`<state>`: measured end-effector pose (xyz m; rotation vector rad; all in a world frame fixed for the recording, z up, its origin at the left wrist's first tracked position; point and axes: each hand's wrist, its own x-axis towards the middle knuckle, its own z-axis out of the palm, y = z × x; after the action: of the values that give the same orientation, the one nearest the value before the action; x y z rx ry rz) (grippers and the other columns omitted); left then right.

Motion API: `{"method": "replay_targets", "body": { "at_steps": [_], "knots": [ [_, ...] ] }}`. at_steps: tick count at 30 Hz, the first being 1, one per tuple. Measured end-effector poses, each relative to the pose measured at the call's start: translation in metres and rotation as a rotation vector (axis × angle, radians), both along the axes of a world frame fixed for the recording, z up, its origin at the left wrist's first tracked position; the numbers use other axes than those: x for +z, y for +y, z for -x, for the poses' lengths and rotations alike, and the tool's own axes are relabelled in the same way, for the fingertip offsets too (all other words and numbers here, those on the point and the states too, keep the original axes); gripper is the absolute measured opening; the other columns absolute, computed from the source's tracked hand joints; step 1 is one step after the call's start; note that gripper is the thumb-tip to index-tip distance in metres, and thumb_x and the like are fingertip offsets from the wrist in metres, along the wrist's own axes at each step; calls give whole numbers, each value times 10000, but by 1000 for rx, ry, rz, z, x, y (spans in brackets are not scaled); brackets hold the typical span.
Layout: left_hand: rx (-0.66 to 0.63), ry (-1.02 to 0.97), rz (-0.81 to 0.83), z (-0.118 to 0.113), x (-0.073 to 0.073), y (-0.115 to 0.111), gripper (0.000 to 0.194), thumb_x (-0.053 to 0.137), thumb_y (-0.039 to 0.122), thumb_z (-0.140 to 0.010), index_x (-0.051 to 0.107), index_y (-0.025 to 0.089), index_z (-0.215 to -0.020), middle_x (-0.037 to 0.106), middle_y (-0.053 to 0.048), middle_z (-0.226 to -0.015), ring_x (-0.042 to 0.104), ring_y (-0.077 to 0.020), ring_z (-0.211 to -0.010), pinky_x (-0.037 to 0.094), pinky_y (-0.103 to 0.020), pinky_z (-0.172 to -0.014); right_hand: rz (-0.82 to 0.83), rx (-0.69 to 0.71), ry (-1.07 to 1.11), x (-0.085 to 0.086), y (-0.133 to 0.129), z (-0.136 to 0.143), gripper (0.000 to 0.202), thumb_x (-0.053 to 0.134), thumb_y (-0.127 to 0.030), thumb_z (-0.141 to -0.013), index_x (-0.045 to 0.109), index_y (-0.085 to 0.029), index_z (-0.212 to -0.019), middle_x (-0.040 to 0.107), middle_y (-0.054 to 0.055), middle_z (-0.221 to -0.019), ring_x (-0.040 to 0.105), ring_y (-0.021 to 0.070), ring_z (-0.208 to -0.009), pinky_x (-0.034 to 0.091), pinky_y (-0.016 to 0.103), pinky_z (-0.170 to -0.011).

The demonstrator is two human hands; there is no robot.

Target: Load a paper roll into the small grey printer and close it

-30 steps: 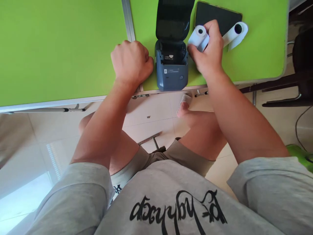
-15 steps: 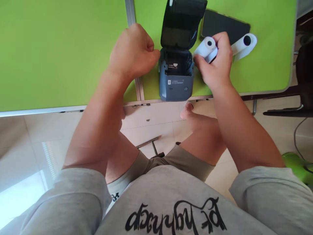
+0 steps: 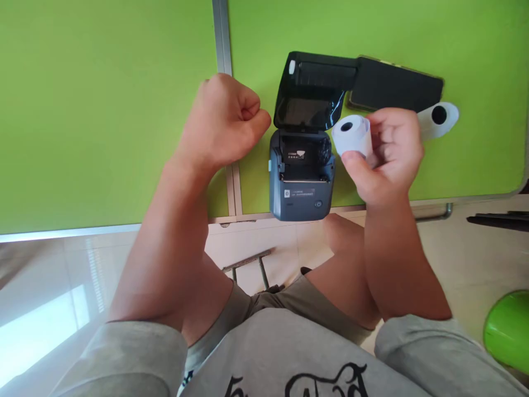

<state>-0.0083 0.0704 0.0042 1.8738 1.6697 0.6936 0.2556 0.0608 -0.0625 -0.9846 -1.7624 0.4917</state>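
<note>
My right hand (image 3: 392, 149) grips a white paper roll (image 3: 359, 143) between thumb and fingers, its dark core hole facing up. Just left of the roll is a small dark grey label or receipt printer (image 3: 301, 205). The printer's black lid (image 3: 309, 91) is swung back, exposing the paper bay, where a printed label shows and no roll is seen. My left hand (image 3: 231, 121) is closed in a fist left of the printer, apart from it; nothing shows in its fingers. A second white roll (image 3: 444, 118) lies on the table behind my right hand, partly covered by it.
A dark phone-like slab (image 3: 397, 82) lies on the green table (image 3: 103, 110) behind the rolls, next to the lid. A metal seam (image 3: 223, 44) crosses the table left of the printer. The printer stands at the front edge. A green round object (image 3: 508, 331) is below right.
My right hand has drawn the roll slightly right of the printer and tipped its end upward. My left fist has come away from the printer's side. The view has shifted, so the table appears lower.
</note>
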Motion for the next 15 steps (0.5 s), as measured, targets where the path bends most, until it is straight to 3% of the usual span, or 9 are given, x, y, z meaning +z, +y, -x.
{"method": "replay_targets", "body": {
  "at_steps": [3, 8, 12, 15],
  "knots": [
    [62, -74, -145, 4, -1, -1, 332, 437, 325, -713, 163, 241, -544, 174, -2, -640, 236, -99, -573, 288, -316, -604, 29, -25, -35, -4, 4, 1, 524, 670, -746, -806, 538, -379, -1157, 621, 31, -1016, 659, 270, -896, 544, 496, -739],
    [169, -24, -227, 4, -2, -4, 383, 461, 363, -760, 172, 226, -548, 191, -4, -639, 428, -101, -571, 409, -307, -626, 147, -67, -111, -2, 14, 6, 412, 706, -607, -847, 497, -353, -1096, 620, 44, -1046, 651, 267, -935, 550, 469, -751],
    [184, -51, -258, 0, -1, -7, 536, 397, 603, -873, 185, 223, -560, 225, -6, -643, 592, -145, -623, 495, -369, -703, 79, -41, 8, -3, 15, 9, 391, 694, -586, -856, 491, -350, -1093, 606, 17, -1007, 613, 208, -813, 510, 407, -670],
    [163, -174, -278, 1, 2, -12, 576, 386, 628, -906, 232, 236, -513, 236, 1, -626, 575, -146, -572, 482, -392, -676, 50, -64, 32, -8, 15, 10, 378, 668, -592, -879, 489, -345, -1102, 606, 5, -986, 625, 199, -810, 510, 397, -669]
  ]
}}
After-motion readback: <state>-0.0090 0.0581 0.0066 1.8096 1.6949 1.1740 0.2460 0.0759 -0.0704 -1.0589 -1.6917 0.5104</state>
